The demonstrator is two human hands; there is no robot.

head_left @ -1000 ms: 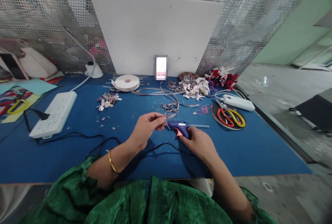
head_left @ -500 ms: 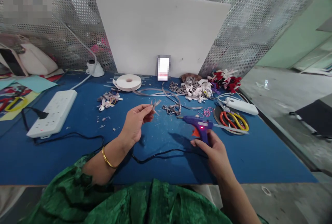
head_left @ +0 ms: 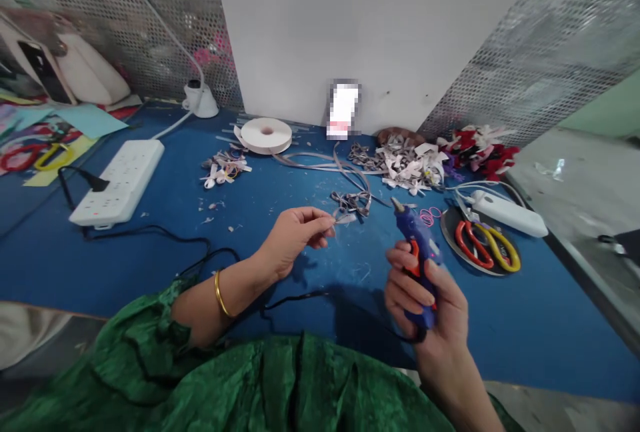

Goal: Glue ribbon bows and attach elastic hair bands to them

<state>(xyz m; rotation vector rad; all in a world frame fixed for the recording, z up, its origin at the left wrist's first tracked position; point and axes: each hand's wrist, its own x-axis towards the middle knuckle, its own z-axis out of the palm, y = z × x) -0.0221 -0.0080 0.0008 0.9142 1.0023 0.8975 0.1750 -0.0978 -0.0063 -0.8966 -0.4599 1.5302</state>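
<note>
Both hands sit low in the middle of the frame, above my green sleeves. My right hand (head_left: 430, 305), lower right of centre, is wrapped around the handle of a blue glue gun (head_left: 417, 252) with an orange trigger, lifted off the desk with its nozzle pointing up and away toward the left. My left hand (head_left: 295, 235), at the centre, pinches a small grey ribbon piece (head_left: 346, 218) between thumb and fingertips, just above the blue desk (head_left: 150, 265); a gold bangle circles that wrist.

Going from big things to small: a white board (head_left: 380, 25) leans against perforated metal mesh across the top of the frame. A white power strip (head_left: 120, 182) lies at the left, with a black cord running from it. A roll of white ribbon (head_left: 266, 135) sits upper centre, with loose grey ribbon strands trailing right of it. A pile of pale ribbon bows (head_left: 407, 165) lies upper right of centre, red and white ones beyond it. At the right, red and yellow scissors (head_left: 485, 245) rest on a dark round tray. Small pink elastic bands (head_left: 427, 217) lie just beside the gun's nozzle.
</note>
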